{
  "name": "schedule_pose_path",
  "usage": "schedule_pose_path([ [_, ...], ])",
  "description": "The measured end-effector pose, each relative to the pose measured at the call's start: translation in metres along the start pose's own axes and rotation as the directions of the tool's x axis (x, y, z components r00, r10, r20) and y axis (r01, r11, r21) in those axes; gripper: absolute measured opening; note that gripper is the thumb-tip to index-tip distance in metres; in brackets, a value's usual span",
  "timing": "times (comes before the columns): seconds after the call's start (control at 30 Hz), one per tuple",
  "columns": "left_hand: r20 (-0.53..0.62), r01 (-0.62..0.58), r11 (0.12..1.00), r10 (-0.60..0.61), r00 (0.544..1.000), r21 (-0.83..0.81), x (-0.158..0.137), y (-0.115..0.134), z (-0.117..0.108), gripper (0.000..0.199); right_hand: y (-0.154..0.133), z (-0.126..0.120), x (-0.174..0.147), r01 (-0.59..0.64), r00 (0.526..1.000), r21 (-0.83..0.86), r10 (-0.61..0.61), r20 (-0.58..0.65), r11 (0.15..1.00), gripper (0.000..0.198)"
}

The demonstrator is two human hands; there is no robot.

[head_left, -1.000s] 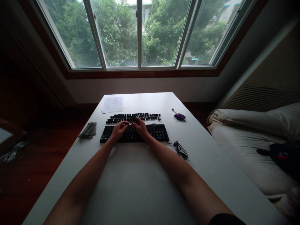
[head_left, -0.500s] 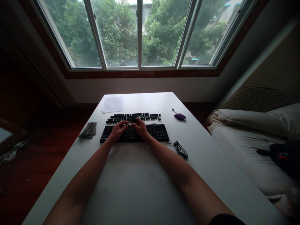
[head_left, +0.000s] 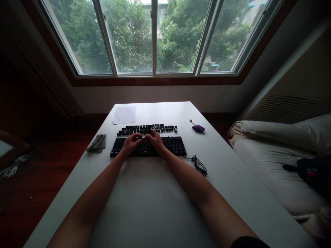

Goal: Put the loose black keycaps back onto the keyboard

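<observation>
My left hand [head_left: 131, 143] and my right hand [head_left: 154, 140] meet over a black computer keyboard [head_left: 173, 146], fingertips almost touching. My right fingers are closed on a small dark tool with thin metal wires, which looks like a keycap puller [head_left: 148, 132]. The left thumb and fingers are pinched around something too small to name, close to the tool. Behind the keyboard, loose black keycaps [head_left: 129, 129] stand in rows. Both forearms rest across the white table, and the hands hide the middle of the keyboard.
A grey cloth [head_left: 97, 143] lies left of the keyboard. A printed paper sheet [head_left: 124, 115] is at the far left corner. On the right are a brush [head_left: 191, 122], a purple pouch-like item [head_left: 198, 128] and the coiled cable [head_left: 199, 166]. The white table [head_left: 144, 199] stands below a window.
The dark tool between my fingertips has turned slightly, and my fingers have shifted a little around it. Both arms are nearly still, and the objects on the table have not moved.
</observation>
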State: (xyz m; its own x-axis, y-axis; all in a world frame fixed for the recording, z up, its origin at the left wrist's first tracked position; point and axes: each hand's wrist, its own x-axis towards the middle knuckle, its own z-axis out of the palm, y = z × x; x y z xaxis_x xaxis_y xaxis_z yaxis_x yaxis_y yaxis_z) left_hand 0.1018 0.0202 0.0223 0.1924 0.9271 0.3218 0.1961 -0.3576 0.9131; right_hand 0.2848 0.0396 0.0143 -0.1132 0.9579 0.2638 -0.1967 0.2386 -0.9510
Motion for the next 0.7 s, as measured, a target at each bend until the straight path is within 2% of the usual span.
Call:
schedule_pose_path([
  [0.2, 0.018, -0.028, 0.998, 0.027, 0.999, 0.055, 0.000, -0.002, 0.001, 0.032, 0.001, -0.002, 0.002, -0.028, 0.999, 0.028, 0.028, 0.018, 0.999, 0.024],
  [0.4, 0.035, -0.069, 0.989, 0.065, 0.997, 0.132, -0.002, 0.005, 0.006, 0.030, 0.001, -0.006, 0.005, -0.136, 0.989, 0.108, 0.129, 0.071, 0.985, 0.029],
  [0.6, 0.104, -0.040, 0.997, 0.047, 0.993, -0.073, -0.002, 0.015, 0.014, 0.034, -0.001, -0.013, 0.007, -0.200, 0.975, 0.228, 0.170, 0.146, 0.953, 0.035],
  [0.7, 0.093, -0.006, 0.989, 0.020, 0.995, -0.150, -0.003, 0.018, 0.017, 0.034, -0.004, -0.015, 0.007, -0.227, 0.967, 0.274, 0.185, 0.173, 0.935, 0.035],
])
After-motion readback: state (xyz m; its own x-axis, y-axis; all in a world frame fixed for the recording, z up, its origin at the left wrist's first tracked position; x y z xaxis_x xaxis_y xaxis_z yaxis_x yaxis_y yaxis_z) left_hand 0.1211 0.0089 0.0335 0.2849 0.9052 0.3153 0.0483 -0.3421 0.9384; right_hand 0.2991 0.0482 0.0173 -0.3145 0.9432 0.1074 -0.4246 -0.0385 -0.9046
